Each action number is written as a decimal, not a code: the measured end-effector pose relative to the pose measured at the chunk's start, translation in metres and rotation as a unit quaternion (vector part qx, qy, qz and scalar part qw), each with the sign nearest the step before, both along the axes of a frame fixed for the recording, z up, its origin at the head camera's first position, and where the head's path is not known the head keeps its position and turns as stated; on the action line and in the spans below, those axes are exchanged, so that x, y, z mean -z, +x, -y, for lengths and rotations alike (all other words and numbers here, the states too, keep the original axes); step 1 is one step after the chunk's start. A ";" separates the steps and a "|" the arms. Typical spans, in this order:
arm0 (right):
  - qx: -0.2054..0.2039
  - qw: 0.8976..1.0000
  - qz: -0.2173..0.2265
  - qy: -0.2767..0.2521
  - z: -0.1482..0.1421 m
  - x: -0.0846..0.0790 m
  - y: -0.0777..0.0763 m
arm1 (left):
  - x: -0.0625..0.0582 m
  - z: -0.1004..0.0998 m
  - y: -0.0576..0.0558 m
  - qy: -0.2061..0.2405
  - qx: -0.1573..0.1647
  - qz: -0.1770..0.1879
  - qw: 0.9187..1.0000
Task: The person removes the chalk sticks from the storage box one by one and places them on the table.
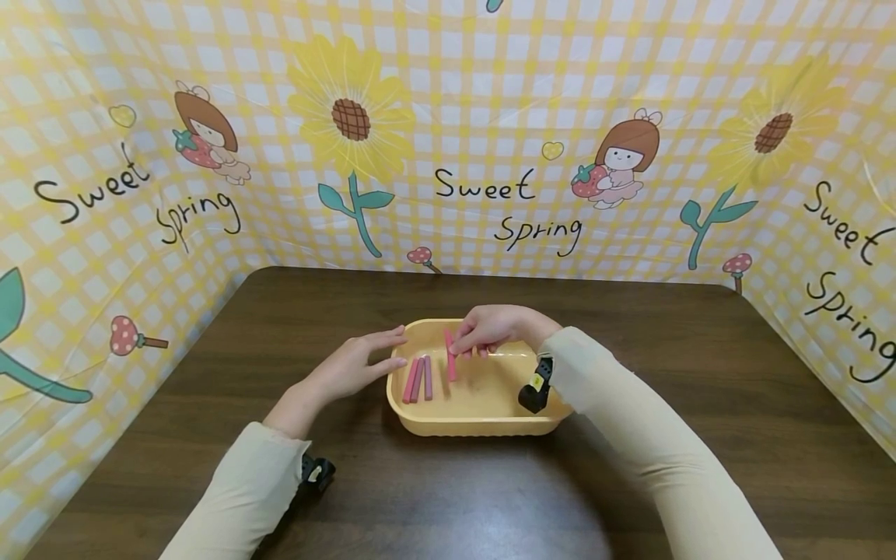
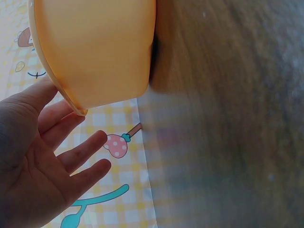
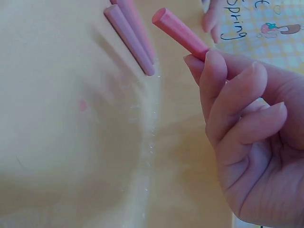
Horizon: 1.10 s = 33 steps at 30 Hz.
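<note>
My right hand [image 1: 490, 327] pinches a pink stick of chalk [image 1: 451, 365] between thumb and fingers over the inside of a yellow plastic tub [image 1: 483, 426]. In the right wrist view the held chalk [image 3: 180, 31] points up and left from the fingertips. Several more pink and mauve chalk sticks [image 1: 428, 379] lie side by side at the tub's left end; a mauve stick [image 3: 129, 40] is plain in the right wrist view. At the tub's left rim, my left hand [image 1: 346, 365] rests its fingertips, with the fingers mostly straight and spread, as the left wrist view [image 2: 52, 156] also shows.
The tub stands on a dark wooden table [image 1: 336, 303]. A yellow checked cloth [image 1: 448, 117] with flowers and lettering rises behind the table and along both sides. A black strapped device [image 1: 537, 386] sits on the right wrist, another [image 1: 318, 473] on the left.
</note>
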State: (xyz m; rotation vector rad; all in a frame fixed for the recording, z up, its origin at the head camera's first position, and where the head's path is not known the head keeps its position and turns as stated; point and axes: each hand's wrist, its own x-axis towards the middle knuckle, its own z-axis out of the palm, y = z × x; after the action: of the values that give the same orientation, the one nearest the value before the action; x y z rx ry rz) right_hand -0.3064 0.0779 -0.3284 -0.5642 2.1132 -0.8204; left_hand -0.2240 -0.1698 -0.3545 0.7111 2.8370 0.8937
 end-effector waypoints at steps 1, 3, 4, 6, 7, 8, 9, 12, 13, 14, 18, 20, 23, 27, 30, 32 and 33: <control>-0.001 1.000 0.001 -0.002 -0.002 -0.001 0.000 | 0.000 0.000 0.000 0.000 0.000 0.000 1.000; -0.003 1.000 0.002 -0.005 -0.005 -0.003 0.001 | 0.001 0.000 0.000 0.000 -0.001 -0.001 1.000; -0.004 1.000 0.002 -0.007 -0.006 -0.004 0.001 | 0.001 0.000 0.000 0.000 -0.001 -0.002 1.000; -0.005 1.000 0.001 -0.010 -0.010 -0.005 0.001 | 0.001 0.000 0.000 0.000 -0.001 -0.002 1.000; -0.006 1.000 0.001 -0.011 -0.011 -0.006 0.001 | 0.001 0.000 0.000 0.000 -0.001 -0.002 1.000; -0.006 1.000 -0.001 -0.012 -0.013 -0.006 0.001 | 0.001 0.000 0.000 0.000 0.000 -0.002 1.000; -0.006 1.000 -0.002 -0.013 -0.015 -0.007 0.001 | 0.001 0.000 0.000 0.000 0.000 -0.002 1.000; -0.004 1.000 -0.004 -0.014 -0.020 -0.008 0.001 | 0.000 0.000 0.000 0.002 0.002 -0.004 1.000; -0.002 1.000 -0.003 -0.015 -0.022 -0.008 0.001 | 0.000 0.001 0.000 0.002 0.003 -0.005 1.000; 0.000 1.000 -0.004 -0.015 -0.024 -0.008 0.001 | 0.000 0.001 0.000 0.002 0.003 -0.006 1.000; 0.008 1.000 -0.003 -0.018 -0.033 -0.010 0.003 | 0.001 0.001 0.000 0.003 0.003 -0.004 1.000; 0.011 1.000 -0.004 -0.018 -0.037 -0.010 0.004 | 0.001 0.001 0.000 0.002 0.002 -0.002 1.000; 0.013 1.000 -0.006 -0.021 -0.043 -0.012 0.006 | 0.001 0.001 0.000 0.001 0.002 0.001 1.000; 0.020 0.999 -0.006 -0.030 -0.051 -0.013 0.008 | 0.001 0.001 0.000 0.002 0.002 0.001 1.000; 0.028 0.999 -0.007 -0.033 -0.056 -0.013 0.009 | 0.002 0.001 0.000 0.002 0.002 -0.001 1.000; 0.028 0.999 -0.010 -0.030 -0.059 -0.013 0.010 | 0.002 0.001 0.000 0.002 0.003 -0.001 1.000; 0.028 0.999 -0.011 -0.029 -0.061 -0.013 0.010 | 0.002 0.001 0.000 0.002 0.003 -0.001 1.000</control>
State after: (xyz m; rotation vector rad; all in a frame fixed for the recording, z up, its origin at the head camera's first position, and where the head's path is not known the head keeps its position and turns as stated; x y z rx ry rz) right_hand -0.2965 0.1385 -0.3151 -0.5494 2.1402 -0.9132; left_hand -0.2243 -0.1712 -0.3566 0.7212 2.8332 0.8990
